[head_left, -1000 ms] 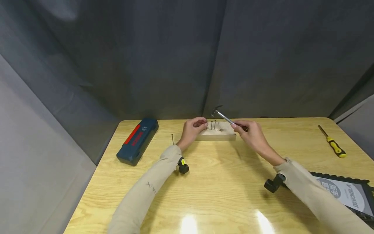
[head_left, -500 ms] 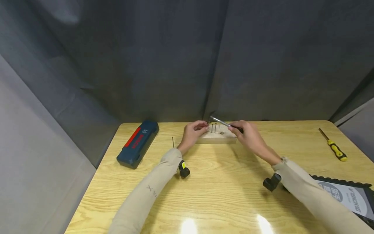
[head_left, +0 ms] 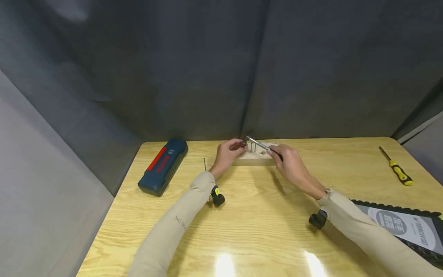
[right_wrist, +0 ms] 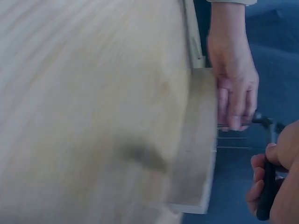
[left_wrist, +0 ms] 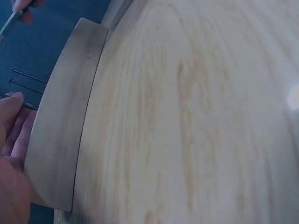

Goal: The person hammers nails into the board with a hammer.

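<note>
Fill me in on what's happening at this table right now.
A person is hammering nails into a small wooden block at the far side of the table. The right hand grips a small hammer, its head down at the nail that the left hand steadies on the block's left part. Two more nails stand upright beside it. A spare nail, a blue case and a yellow screwdriver lie untouched around them.

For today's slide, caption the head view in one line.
Left hand holds a nail on the block while the right hand holds a hammer over it.
</note>
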